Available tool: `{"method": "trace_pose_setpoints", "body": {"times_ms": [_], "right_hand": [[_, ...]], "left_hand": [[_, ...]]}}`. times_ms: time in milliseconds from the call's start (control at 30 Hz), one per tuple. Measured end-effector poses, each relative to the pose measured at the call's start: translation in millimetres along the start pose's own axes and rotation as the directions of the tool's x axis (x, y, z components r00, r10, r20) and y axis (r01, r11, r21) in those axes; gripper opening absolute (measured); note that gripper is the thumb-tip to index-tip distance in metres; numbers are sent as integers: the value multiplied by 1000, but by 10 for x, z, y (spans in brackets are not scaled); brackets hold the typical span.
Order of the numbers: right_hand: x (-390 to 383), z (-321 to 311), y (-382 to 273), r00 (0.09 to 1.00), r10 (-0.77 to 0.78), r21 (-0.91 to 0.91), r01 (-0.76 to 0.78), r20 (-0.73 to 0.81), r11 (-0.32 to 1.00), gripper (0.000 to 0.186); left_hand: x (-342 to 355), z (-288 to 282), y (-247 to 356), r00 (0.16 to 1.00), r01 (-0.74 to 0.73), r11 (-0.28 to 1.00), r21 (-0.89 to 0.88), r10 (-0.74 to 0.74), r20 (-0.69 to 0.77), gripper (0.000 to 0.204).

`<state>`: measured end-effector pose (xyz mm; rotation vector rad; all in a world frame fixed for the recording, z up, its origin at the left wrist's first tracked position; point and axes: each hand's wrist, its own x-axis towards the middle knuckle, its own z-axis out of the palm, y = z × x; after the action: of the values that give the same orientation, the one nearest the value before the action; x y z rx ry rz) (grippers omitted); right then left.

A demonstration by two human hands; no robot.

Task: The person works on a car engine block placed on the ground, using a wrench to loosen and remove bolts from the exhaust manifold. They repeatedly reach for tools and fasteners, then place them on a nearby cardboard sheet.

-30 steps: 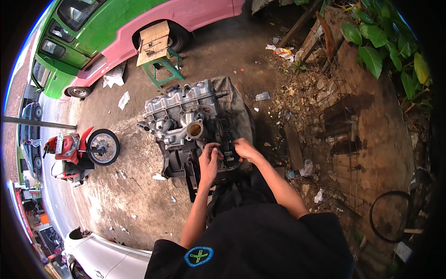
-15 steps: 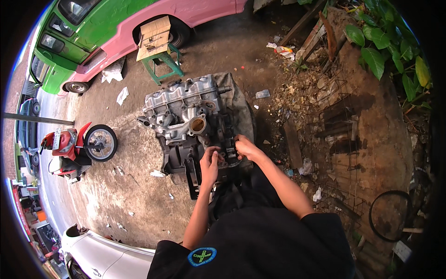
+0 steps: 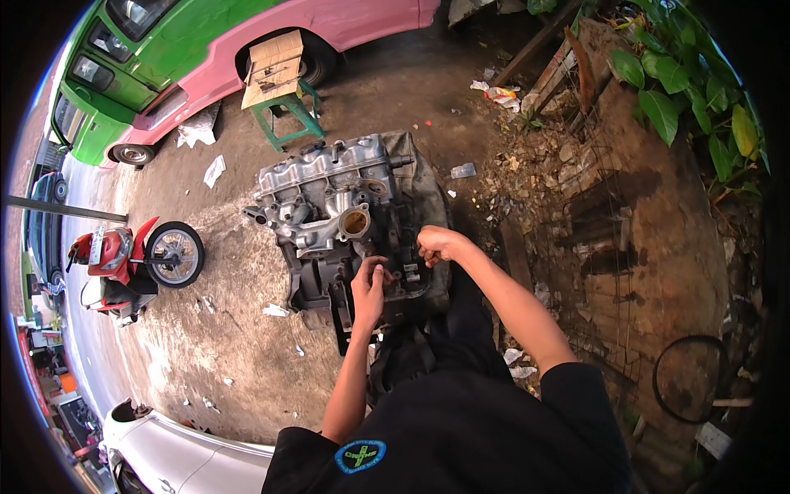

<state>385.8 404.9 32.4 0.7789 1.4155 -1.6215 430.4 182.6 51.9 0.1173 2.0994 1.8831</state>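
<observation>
A car engine (image 3: 321, 189) with a silvery ribbed top cover and a round intake opening lies before me on a grey cloth (image 3: 424, 185). My left hand (image 3: 368, 286) rests at its near side below that opening, thumb and forefinger apart, the other fingers partly hidden. Beside the engine's dark right flank is my right hand (image 3: 440, 244), its fingers curled together. Whatever is pinched in them, if anything, is too small to make out. A dark metal bracket (image 3: 339, 317) sticks out next to my left wrist.
A green stool (image 3: 284, 115) topped with cardboard stands beyond the engine, near a green and pink van (image 3: 354, 20). To the left is a red motorcycle (image 3: 115, 251); a pale car panel (image 3: 189, 453) lies lower left. Rubble and a black belt (image 3: 658, 383) are at right.
My right hand has drawn slightly up and to the right, off the engine's side, and its elbow has swung outward. The left hand stays nearly in place.
</observation>
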Motion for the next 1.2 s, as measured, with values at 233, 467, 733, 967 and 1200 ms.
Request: {"method": "trace_pose_setpoints", "body": {"times_ms": [233,467,733,967,1200], "right_hand": [[10,138,-129,999,22,-167,-28,-33,986,13],[44,177,-96,996,89,-275,-84,5,958,16],[136,230,6,996,11,-233,-31,-84,972,19],[80,532,676,818,-495,-512,302,-293,804,12],[-46,573,776,829,-438,-416,282,-348,865,24]], "left_hand": [[-96,-37,-14,999,27,999,30,-28,16,22],[-47,-9,-24,999,40,998,51,-40,10,22],[-6,-77,292,932,-275,672,688,363,18,34],[408,-151,372,904,-293,413,862,413,109,67],[457,-209,297,900,-330,447,832,415,134,64]]}}
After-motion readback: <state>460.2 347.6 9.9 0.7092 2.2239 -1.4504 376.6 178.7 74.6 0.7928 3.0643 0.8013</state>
